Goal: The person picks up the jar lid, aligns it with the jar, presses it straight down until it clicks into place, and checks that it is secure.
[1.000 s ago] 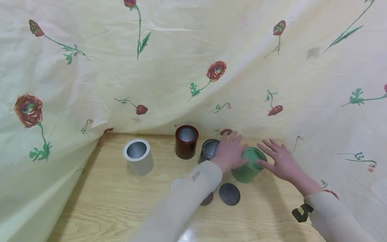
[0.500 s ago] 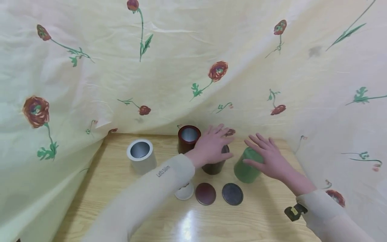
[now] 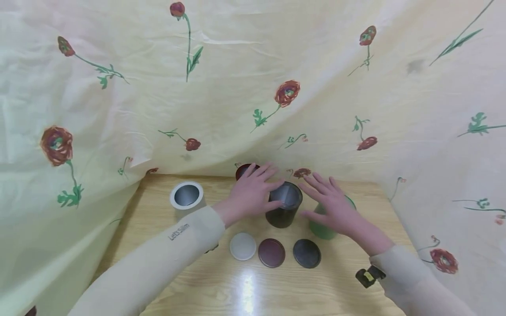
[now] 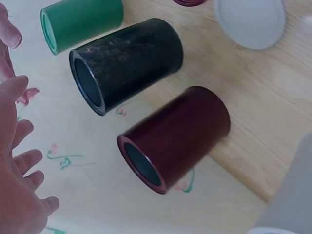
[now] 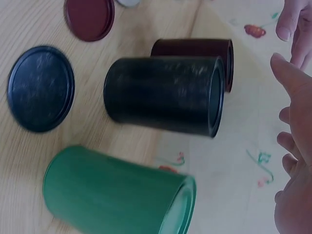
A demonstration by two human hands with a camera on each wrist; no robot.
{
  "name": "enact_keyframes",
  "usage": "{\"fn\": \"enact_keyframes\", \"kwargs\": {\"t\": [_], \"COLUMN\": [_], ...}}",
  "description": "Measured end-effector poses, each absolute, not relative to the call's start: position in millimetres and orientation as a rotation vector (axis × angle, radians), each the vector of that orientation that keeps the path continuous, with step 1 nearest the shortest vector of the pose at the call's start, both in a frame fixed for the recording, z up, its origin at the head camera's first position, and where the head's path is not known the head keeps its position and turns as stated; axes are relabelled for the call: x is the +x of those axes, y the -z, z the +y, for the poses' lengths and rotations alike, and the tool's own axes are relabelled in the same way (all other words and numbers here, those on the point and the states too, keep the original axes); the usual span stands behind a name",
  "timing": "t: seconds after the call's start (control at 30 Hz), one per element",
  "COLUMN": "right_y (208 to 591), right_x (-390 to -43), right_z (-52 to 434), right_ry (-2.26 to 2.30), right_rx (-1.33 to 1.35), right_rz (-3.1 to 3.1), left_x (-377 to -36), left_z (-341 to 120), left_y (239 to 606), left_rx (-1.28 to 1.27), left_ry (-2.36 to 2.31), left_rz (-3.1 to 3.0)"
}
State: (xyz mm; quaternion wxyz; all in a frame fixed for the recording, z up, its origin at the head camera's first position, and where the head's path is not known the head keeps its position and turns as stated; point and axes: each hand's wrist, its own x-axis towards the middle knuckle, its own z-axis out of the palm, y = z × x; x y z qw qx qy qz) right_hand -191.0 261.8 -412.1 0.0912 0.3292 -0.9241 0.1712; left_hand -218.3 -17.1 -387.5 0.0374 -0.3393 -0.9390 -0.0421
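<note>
My left hand point(image 3: 253, 191) hovers with spread fingers in front of the maroon can point(image 4: 178, 139), hiding most of it in the head view. To its right, my right hand point(image 3: 334, 204) is also spread and partly covers the green can point(image 5: 117, 190). An open-topped black can point(image 3: 282, 210) stands upright between the two hands; no contact with either is visible. The green can's end looks covered in green. Both hands are without anything in them. In front of the cans lie a white lid point(image 3: 243, 246), a maroon lid point(image 3: 271, 253) and a black lid point(image 3: 306, 253).
An open white can point(image 3: 187, 197) stands at the left of the wooden table point(image 3: 205, 287), behind my left forearm. A flowered cloth point(image 3: 221, 87) hangs behind the table and along both sides. A dark wrist strap piece point(image 3: 369, 276) sits on my right sleeve.
My left hand has moved left, from between the black and green cans to the maroon can. My right hand has shifted left across the green can. The lids have come into full view.
</note>
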Motion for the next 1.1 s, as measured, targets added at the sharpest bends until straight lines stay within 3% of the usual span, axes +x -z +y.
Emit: {"fn": "enact_keyframes", "kwargs": {"t": [0.5,1.1], "right_y": [417,458], "right_x": [-181,-149], "right_z": [219,187], "right_ry": [-0.472,-0.602], "right_rx": [1.046,1.121], "right_rz": [-2.787,-2.612], "left_x": [-204,-184], "left_z": [-78,-120], "left_y": [400,442], "left_rx": [-0.987,-1.058], "left_ry": [0.209,0.255], "left_rz": [-2.892,-2.879]}}
